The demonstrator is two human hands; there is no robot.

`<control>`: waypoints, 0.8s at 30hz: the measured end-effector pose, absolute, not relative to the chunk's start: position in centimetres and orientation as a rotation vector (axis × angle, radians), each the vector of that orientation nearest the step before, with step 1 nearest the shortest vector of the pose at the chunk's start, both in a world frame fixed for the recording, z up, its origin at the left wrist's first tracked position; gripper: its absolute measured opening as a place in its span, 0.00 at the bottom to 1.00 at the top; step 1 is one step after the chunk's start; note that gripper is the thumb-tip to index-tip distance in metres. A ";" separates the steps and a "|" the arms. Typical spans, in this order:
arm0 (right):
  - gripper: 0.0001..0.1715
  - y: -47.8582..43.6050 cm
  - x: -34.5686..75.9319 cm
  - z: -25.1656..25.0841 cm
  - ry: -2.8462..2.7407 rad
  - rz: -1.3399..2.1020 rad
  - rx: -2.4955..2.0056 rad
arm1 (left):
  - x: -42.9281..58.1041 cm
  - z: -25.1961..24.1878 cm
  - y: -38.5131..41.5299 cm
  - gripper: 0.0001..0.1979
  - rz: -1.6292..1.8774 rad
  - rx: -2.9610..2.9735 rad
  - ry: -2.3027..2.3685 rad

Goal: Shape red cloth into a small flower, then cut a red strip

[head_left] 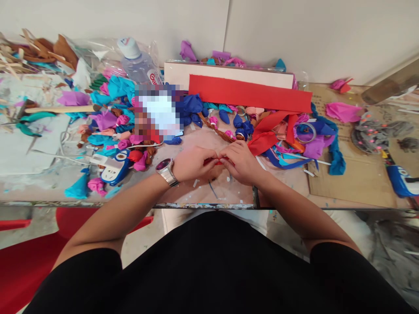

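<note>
Nearest, a red chair (26, 261) shows low at the left, below the table (183, 192) edge; just past that edge both forearms meet over the bare middle of the table; the left hand (193, 163), with a wristwatch (165, 169) on its wrist, and the right hand (240, 163) have their fingertips touching, both pinched on a small red piece (214, 162) held between them just above the tabletop; most of that piece is hidden by the fingers; a blue-and-white tool (114, 168) lies to the left among pink and teal scraps; a red ribbon (265, 139) trails just right of the right hand; farther back lie a long red strip (248, 93), a white board (229, 72) and a water bottle (137, 61) near the wall.
</note>
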State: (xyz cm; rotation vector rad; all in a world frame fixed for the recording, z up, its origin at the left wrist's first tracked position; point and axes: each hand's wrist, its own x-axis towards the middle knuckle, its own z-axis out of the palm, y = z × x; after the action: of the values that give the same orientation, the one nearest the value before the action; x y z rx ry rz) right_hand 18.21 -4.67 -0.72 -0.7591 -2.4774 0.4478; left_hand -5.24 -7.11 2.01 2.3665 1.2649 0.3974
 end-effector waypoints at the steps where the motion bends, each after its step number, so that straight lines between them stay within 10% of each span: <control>1: 0.10 -4.7 18.2 -0.7 -2.477 0.461 -0.765 | -5.3 1.9 -7.1 0.15 0.391 2.411 1.268; 24: 0.09 -4.5 18.3 -1.1 -2.443 0.488 -0.776 | -5.1 1.2 -6.8 0.14 0.446 2.301 1.175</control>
State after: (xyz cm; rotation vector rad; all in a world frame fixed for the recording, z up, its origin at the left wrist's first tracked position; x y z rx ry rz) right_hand 18.32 -4.50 -1.11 -0.7765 -2.4426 0.4882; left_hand -5.15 -6.81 1.24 2.3013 1.1751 0.4456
